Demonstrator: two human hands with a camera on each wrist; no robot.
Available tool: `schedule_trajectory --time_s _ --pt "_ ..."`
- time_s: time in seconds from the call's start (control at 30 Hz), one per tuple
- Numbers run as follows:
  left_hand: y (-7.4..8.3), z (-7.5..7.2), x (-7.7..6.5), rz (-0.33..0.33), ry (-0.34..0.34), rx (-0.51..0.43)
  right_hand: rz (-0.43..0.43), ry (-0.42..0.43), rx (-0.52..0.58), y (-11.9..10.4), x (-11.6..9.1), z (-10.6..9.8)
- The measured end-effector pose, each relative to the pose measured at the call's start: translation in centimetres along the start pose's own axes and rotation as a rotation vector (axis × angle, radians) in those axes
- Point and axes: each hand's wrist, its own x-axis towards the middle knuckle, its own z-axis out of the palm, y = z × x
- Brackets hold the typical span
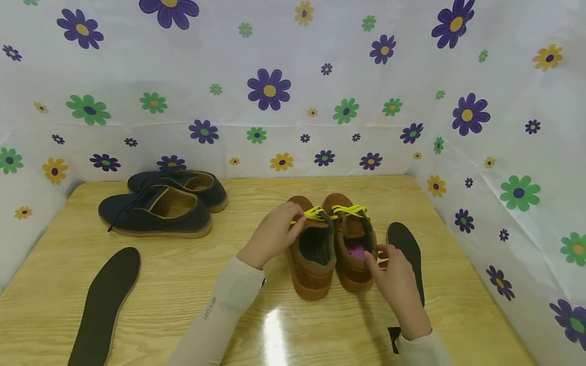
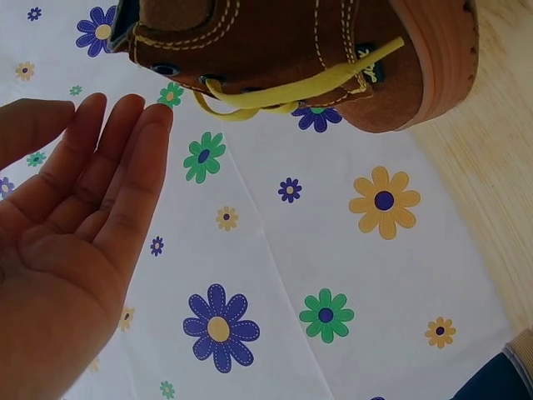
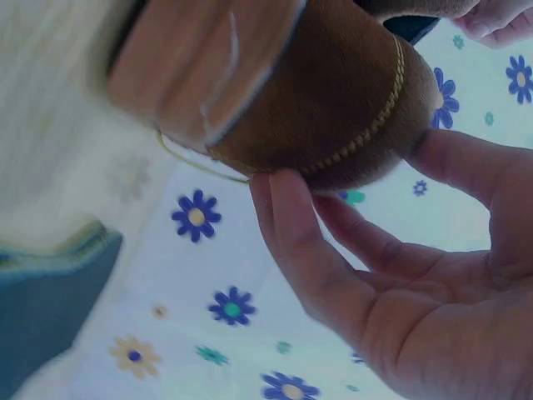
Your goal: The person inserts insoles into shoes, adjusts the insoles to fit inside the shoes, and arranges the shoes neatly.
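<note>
Two brown shoes with yellow laces stand side by side, toes pointing away. My left hand (image 1: 274, 231) hovers at the outer side of the left brown shoe (image 1: 313, 274), near its laces (image 1: 316, 213). In the left wrist view its fingers (image 2: 125, 183) are relaxed, apart from the shoe and holding nothing. With thumb and fingers, my right hand (image 1: 394, 274) grips the right brown shoe (image 1: 352, 272) by the heel collar. Its fingertips press the heel's side in the right wrist view. Something pink (image 1: 355, 252) shows inside this shoe.
A dark insole (image 1: 405, 244) lies right of the brown shoes, partly behind my right hand. Another dark insole (image 1: 104, 300) lies at the front left. Two navy shoes (image 1: 155, 211) stand at the back left of the wooden table (image 1: 183, 284). Flower-printed sheeting (image 1: 293, 122) surrounds the table.
</note>
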Motion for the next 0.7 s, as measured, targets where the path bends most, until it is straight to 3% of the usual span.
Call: schedule_trajectory --time_s 0.2,0.5,0.7 --pt "0.1 0.2 0.0 0.016 0.001 0.006 0.046 -0.011 0.073 0.6 0.3 0.4" --pt "0.0 0.4 -0.1 0.017 -0.001 0.019 0.020 0.014 0.094 0.5 0.1 0.8" --pt "0.0 0.6 0.1 0.032 0.002 0.019 0.048 0.018 0.106 1.7 0.2 -0.5"
